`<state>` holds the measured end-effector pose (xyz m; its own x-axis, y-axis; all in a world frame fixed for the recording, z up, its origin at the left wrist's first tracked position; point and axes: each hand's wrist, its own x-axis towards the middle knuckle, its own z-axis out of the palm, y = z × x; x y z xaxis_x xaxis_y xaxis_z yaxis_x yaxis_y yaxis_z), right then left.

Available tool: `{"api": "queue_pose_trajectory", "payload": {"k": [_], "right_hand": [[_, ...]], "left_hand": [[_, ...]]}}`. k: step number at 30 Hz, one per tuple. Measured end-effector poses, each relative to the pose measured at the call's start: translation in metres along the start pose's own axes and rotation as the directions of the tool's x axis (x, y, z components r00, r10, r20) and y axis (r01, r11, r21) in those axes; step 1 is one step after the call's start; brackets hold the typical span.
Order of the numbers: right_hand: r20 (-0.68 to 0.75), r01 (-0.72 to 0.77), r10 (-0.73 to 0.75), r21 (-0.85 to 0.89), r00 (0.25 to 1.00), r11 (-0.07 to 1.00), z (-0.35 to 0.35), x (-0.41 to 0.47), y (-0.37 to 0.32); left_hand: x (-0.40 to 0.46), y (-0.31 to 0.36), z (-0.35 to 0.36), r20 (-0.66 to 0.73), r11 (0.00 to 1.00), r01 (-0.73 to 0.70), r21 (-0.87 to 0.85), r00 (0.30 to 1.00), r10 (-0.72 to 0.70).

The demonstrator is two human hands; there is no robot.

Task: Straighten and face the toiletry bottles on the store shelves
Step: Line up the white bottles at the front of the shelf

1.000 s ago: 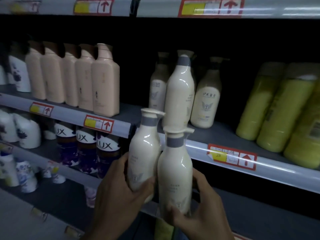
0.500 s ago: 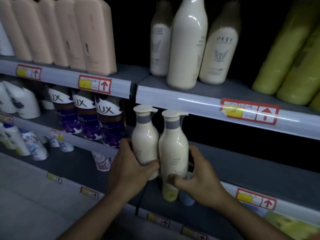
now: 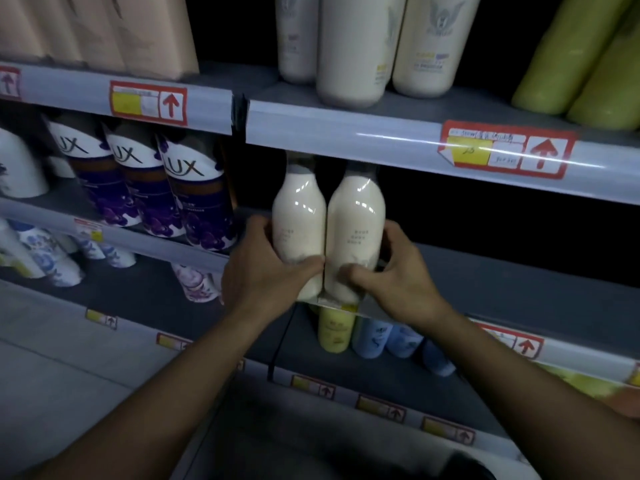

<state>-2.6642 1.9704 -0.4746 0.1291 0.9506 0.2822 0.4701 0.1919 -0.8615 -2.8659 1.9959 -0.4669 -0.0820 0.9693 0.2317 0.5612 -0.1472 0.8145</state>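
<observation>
Gripping twin cream bottles, both hands' fingers sit beside purple LUX bottles.

two bottles touching (seemingly) at shelf edge

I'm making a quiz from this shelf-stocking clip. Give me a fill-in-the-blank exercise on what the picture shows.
1. Each hand grips one ____ bottle.
2. The left hand and right hand hold the two cream bottles side by side, ____ each other.
3. The purple bottles left of them read ____.
4. The price tag above them shows a red ____.

Missing words: cream; touching; LUX; arrow
</observation>
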Motion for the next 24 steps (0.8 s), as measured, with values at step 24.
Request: {"api": "queue_pose_trajectory", "payload": {"k": [24], "right_hand": [[-0.160, -0.171, 0.145, -0.168, 0.976, 0.971, -0.001, 0.051, 0.052]], "left_hand": [[0.067, -0.026, 0.077, -0.060, 0.970, -0.214, -0.119, 0.976, 0.208]]}}
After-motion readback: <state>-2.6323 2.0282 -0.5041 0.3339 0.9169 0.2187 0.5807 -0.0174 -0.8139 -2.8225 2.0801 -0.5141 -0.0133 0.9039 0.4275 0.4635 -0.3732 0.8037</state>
